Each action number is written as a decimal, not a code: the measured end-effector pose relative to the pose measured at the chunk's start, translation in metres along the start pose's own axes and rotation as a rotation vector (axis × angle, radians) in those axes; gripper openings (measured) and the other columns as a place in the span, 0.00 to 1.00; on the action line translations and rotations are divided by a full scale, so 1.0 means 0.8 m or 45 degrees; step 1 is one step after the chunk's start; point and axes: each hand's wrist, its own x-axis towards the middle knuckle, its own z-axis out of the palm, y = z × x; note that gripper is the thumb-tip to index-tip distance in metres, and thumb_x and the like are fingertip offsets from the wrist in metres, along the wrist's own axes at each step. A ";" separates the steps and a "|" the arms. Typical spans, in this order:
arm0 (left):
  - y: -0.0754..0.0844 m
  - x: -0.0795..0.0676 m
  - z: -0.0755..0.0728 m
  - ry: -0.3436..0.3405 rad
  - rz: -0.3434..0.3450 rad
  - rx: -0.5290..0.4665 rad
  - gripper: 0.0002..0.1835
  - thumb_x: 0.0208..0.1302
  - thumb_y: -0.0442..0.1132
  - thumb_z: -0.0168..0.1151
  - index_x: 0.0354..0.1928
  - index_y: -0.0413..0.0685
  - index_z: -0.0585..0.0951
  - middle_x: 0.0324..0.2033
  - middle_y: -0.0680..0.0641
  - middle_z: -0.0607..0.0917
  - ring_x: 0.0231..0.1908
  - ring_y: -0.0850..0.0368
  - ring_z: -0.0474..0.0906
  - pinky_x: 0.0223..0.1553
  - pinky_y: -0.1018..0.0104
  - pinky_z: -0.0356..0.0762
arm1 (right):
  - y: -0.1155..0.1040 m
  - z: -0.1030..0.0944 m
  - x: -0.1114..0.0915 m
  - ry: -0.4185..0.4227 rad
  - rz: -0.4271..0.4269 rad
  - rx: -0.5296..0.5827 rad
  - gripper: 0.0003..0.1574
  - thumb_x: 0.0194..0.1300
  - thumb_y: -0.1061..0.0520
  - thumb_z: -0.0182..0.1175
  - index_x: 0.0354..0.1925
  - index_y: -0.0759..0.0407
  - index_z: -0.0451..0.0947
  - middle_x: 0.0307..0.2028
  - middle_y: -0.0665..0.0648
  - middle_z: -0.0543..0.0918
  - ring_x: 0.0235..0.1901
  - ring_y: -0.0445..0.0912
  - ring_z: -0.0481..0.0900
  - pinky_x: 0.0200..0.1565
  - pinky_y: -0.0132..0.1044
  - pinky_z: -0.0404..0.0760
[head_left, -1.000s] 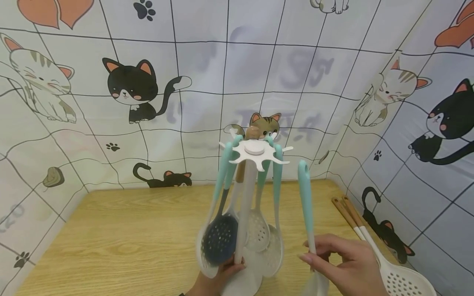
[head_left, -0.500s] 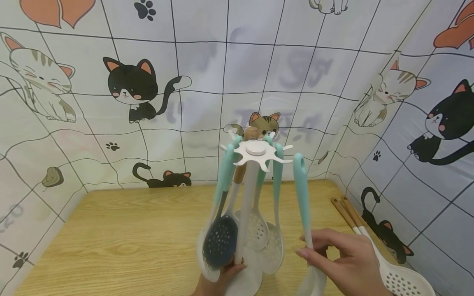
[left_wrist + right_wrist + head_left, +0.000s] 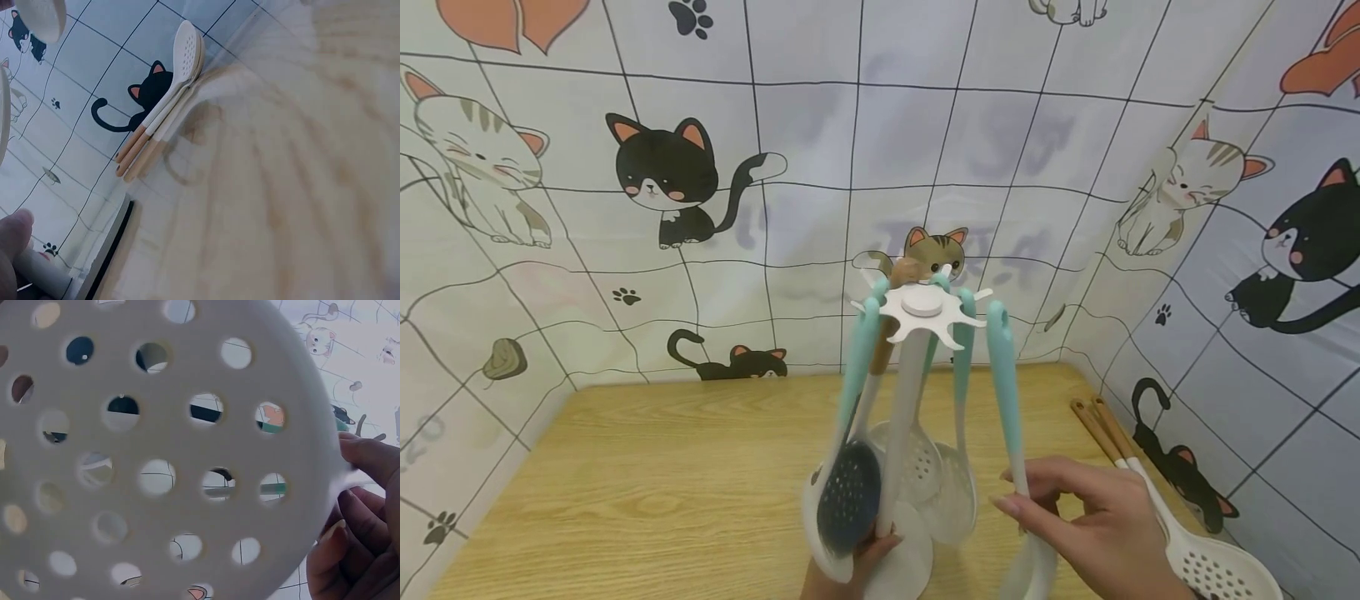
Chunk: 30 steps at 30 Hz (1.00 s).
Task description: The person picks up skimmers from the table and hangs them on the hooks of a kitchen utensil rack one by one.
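A white utensil stand (image 3: 921,302) with a hooked, star-shaped top is held by its post in my left hand (image 3: 850,571), low down. Several utensils hang round it: teal-handled ones, one wooden-handled one (image 3: 883,348) and a dark perforated skimmer (image 3: 848,496). My right hand (image 3: 1093,521) pinches the white neck of a skimmer with a teal handle (image 3: 1003,375), upright just right of the stand, its handle end near hook height and apart from the hooks. That skimmer's white perforated head (image 3: 206,444) fills much of the right wrist view. In the left wrist view only a fingertip (image 3: 15,234) shows.
Two white utensils with wooden handles (image 3: 1108,429) lie at the right side of the wooden table (image 3: 662,483); the upper one is a perforated skimmer (image 3: 1221,567). A cat-patterned tile-print sheet (image 3: 812,150) stands behind and to the right.
My right hand has brought the teal-handled skimmer leftward and slightly up, closer to the stand. The stand has turned a little in my left hand, and its hanging utensils have shifted.
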 end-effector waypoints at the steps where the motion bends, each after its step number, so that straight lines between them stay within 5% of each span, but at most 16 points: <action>1: 0.002 -0.001 0.000 0.009 -0.020 -0.004 0.40 0.56 0.45 0.75 0.67 0.53 0.64 0.47 0.56 0.86 0.47 0.68 0.81 0.60 0.66 0.78 | 0.001 0.000 0.000 -0.004 0.001 -0.003 0.25 0.43 0.78 0.74 0.38 0.57 0.86 0.24 0.47 0.87 0.20 0.30 0.80 0.25 0.23 0.79; 14: -0.002 -0.003 0.005 0.072 -0.030 0.046 0.42 0.53 0.48 0.76 0.68 0.55 0.64 0.60 0.54 0.78 0.59 0.54 0.78 0.66 0.52 0.74 | 0.001 0.006 0.011 -0.050 -0.029 0.021 0.26 0.43 0.81 0.72 0.38 0.59 0.85 0.25 0.48 0.87 0.22 0.30 0.79 0.26 0.25 0.79; 30: -0.015 0.004 0.006 0.078 -0.013 0.069 0.44 0.52 0.50 0.77 0.68 0.59 0.64 0.62 0.54 0.77 0.61 0.54 0.77 0.68 0.47 0.70 | 0.006 0.029 0.014 -0.073 -0.034 0.064 0.22 0.47 0.78 0.72 0.39 0.59 0.86 0.24 0.48 0.87 0.22 0.29 0.78 0.26 0.24 0.79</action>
